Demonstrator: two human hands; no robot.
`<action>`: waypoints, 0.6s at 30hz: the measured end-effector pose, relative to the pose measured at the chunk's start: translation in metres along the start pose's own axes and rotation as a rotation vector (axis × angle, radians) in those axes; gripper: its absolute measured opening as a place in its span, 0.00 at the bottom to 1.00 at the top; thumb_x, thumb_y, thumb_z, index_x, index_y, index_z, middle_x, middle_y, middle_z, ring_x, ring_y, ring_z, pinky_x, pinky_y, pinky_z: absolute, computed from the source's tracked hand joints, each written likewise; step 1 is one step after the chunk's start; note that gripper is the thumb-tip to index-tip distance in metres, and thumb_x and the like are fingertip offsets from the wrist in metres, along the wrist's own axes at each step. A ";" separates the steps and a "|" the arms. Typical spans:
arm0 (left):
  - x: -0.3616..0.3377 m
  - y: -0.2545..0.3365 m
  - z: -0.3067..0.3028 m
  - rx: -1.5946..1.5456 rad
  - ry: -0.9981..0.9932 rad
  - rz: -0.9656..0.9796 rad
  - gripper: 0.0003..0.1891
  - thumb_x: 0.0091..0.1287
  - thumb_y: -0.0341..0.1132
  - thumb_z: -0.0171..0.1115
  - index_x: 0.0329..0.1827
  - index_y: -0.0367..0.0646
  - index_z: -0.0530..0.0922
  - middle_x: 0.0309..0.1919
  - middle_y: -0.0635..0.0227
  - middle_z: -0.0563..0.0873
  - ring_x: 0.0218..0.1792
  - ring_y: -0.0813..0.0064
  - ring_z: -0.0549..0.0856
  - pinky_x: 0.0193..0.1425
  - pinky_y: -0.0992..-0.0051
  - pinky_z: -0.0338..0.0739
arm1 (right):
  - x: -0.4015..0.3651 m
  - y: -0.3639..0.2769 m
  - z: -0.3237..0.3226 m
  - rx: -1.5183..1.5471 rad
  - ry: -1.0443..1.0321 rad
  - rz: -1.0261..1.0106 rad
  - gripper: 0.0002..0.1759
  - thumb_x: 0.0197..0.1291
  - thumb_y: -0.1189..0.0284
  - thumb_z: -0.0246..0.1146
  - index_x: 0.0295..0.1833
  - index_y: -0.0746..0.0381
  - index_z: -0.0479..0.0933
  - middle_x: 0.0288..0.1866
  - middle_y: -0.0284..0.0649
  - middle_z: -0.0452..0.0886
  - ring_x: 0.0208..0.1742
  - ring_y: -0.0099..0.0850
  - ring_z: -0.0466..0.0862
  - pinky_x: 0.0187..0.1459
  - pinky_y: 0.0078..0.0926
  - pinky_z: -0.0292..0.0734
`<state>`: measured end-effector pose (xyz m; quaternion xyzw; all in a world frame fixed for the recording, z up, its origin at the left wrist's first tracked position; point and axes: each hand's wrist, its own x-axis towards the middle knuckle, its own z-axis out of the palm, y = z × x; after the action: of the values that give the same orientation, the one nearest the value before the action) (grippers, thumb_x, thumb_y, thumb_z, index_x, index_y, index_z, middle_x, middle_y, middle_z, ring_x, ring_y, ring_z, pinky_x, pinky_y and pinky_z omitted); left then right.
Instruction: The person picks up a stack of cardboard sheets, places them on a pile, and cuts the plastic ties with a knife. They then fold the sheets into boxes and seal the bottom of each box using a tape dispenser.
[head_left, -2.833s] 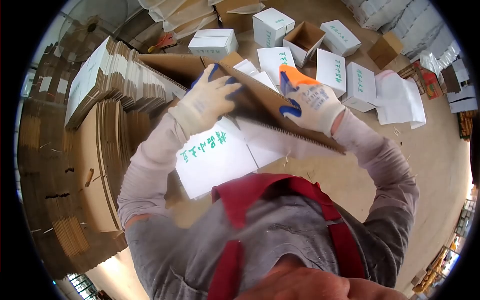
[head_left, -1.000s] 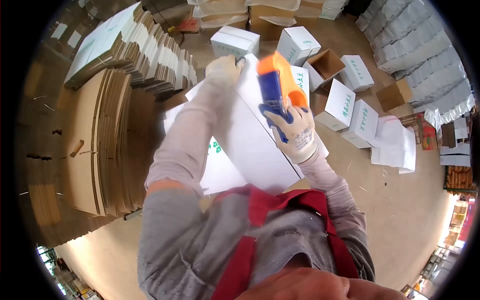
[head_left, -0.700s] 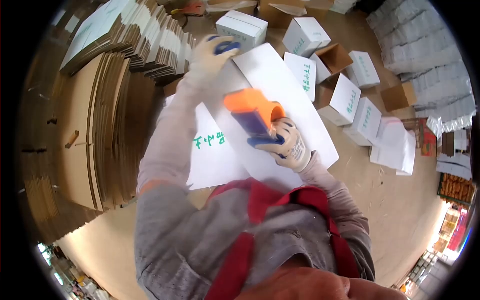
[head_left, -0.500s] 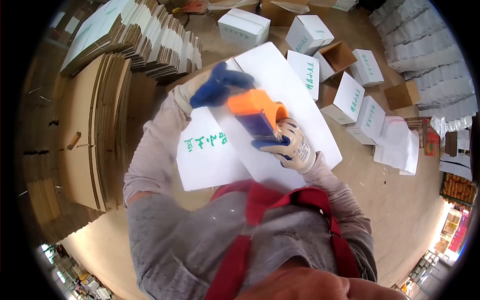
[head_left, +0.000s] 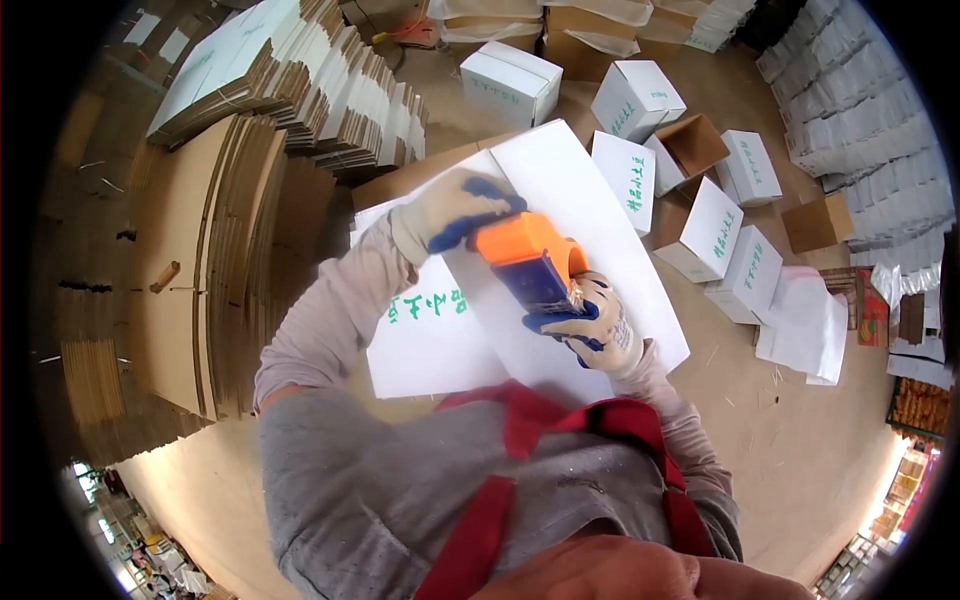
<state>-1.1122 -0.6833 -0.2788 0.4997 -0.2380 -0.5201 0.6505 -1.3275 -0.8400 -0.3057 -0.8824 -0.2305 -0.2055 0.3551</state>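
My right hand (head_left: 600,325), in a pale glove with blue fingertips, is wrapped round the lower end of an orange and dark blue tape dispenser (head_left: 525,260). At the dispenser's upper left end is my left hand (head_left: 465,212), gloved alike, its fingers curled together near the orange edge. Whatever it pinches is too small and blurred to make out. Beneath both hands lies a large white cardboard piece (head_left: 620,290) with folded panels. Green characters show on its lower left panel (head_left: 425,350).
Stacks of flattened cardboard (head_left: 170,270) stand at the left, with white-topped ones (head_left: 225,75) behind. White boxes (head_left: 625,180) with green writing stand on the floor at the upper right, near an open brown-sided box (head_left: 690,150). A white sheet (head_left: 805,330) lies beyond.
My left hand has come down to the dispenser's end, and its fingers have closed from a more spread pose. My right hand still holds the dispenser. The whole view has shifted slightly.
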 end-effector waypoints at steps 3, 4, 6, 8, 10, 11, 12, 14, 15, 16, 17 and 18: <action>0.022 0.023 -0.014 1.206 0.263 0.393 0.08 0.53 0.33 0.63 0.34 0.39 0.81 0.33 0.57 0.80 0.36 0.58 0.80 0.42 0.69 0.75 | 0.012 -0.009 -0.007 0.167 0.043 0.354 0.23 0.36 0.74 0.63 0.45 0.52 0.79 0.48 0.47 0.78 0.45 0.47 0.76 0.51 0.42 0.69; 0.040 0.022 -0.028 1.413 0.365 0.461 0.08 0.53 0.33 0.64 0.34 0.40 0.81 0.34 0.58 0.81 0.37 0.56 0.80 0.41 0.67 0.75 | 0.009 -0.006 -0.004 0.092 0.085 0.369 0.18 0.49 0.76 0.57 0.49 0.63 0.77 0.48 0.52 0.78 0.50 0.46 0.76 0.56 0.38 0.68; 0.055 0.035 -0.040 1.540 0.414 0.459 0.10 0.54 0.37 0.64 0.35 0.41 0.81 0.34 0.58 0.80 0.37 0.56 0.80 0.40 0.66 0.75 | 0.018 0.000 0.005 0.887 0.360 0.702 0.21 0.48 0.76 0.60 0.51 0.67 0.75 0.47 0.45 0.79 0.44 0.33 0.79 0.45 0.28 0.75; 0.072 0.033 -0.059 1.612 0.379 0.327 0.13 0.56 0.40 0.63 0.38 0.41 0.82 0.38 0.57 0.82 0.39 0.59 0.81 0.42 0.66 0.75 | 0.036 -0.004 0.000 0.875 0.375 0.677 0.19 0.54 0.78 0.56 0.52 0.73 0.73 0.46 0.42 0.78 0.40 0.26 0.78 0.42 0.20 0.74; 0.092 0.019 -0.080 1.428 0.321 -0.043 0.15 0.58 0.43 0.60 0.42 0.42 0.81 0.43 0.61 0.82 0.43 0.62 0.81 0.48 0.68 0.73 | 0.044 -0.007 0.001 1.017 0.455 0.781 0.18 0.55 0.78 0.54 0.53 0.72 0.73 0.46 0.42 0.78 0.40 0.25 0.78 0.41 0.19 0.75; 0.097 0.016 -0.082 1.229 0.258 -0.388 0.18 0.61 0.45 0.57 0.47 0.43 0.80 0.48 0.64 0.82 0.46 0.64 0.81 0.53 0.69 0.72 | 0.044 -0.004 0.000 1.016 0.415 0.743 0.18 0.56 0.80 0.52 0.53 0.71 0.73 0.46 0.42 0.78 0.40 0.25 0.78 0.39 0.19 0.75; 0.098 0.014 -0.083 1.235 0.253 -0.375 0.18 0.61 0.45 0.57 0.47 0.43 0.80 0.48 0.64 0.82 0.46 0.64 0.81 0.53 0.69 0.72 | 0.044 -0.002 -0.001 1.005 0.424 0.736 0.18 0.56 0.80 0.52 0.53 0.71 0.73 0.46 0.42 0.78 0.40 0.25 0.78 0.39 0.19 0.75; 0.082 0.012 -0.084 1.400 0.218 -0.618 0.22 0.63 0.49 0.53 0.51 0.42 0.79 0.49 0.62 0.82 0.50 0.64 0.80 0.56 0.70 0.71 | 0.043 -0.005 0.000 0.941 0.413 0.776 0.18 0.55 0.81 0.52 0.53 0.70 0.73 0.46 0.42 0.78 0.40 0.26 0.78 0.39 0.20 0.76; 0.079 0.013 -0.086 1.407 0.225 -0.612 0.22 0.63 0.49 0.53 0.51 0.42 0.79 0.49 0.62 0.82 0.50 0.64 0.80 0.56 0.70 0.71 | 0.045 -0.006 -0.002 0.937 0.431 0.791 0.17 0.55 0.82 0.52 0.52 0.69 0.74 0.45 0.41 0.79 0.40 0.26 0.78 0.40 0.21 0.77; 0.082 0.019 -0.091 1.462 0.327 -0.495 0.24 0.64 0.51 0.51 0.51 0.41 0.78 0.50 0.59 0.81 0.51 0.62 0.79 0.57 0.70 0.70 | 0.044 -0.001 -0.002 0.936 0.440 0.766 0.17 0.55 0.82 0.52 0.52 0.69 0.74 0.45 0.41 0.79 0.40 0.26 0.78 0.40 0.21 0.77; 0.091 0.031 -0.096 1.527 0.419 -0.370 0.25 0.64 0.52 0.49 0.51 0.40 0.78 0.50 0.56 0.81 0.53 0.61 0.78 0.58 0.69 0.69 | 0.040 0.009 0.002 0.905 0.433 0.715 0.17 0.55 0.82 0.54 0.52 0.69 0.74 0.45 0.42 0.79 0.40 0.26 0.78 0.39 0.21 0.77; 0.099 0.032 -0.099 1.576 0.488 -0.258 0.27 0.65 0.54 0.47 0.52 0.39 0.77 0.50 0.54 0.80 0.54 0.59 0.77 0.59 0.68 0.68 | 0.031 0.016 0.012 0.879 0.429 0.692 0.16 0.56 0.81 0.55 0.52 0.68 0.75 0.45 0.42 0.79 0.40 0.25 0.78 0.38 0.20 0.77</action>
<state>-0.9822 -0.7355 -0.3094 0.9303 -0.3257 -0.1488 0.0791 -1.2911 -0.8338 -0.3055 -0.6153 0.0835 -0.1370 0.7718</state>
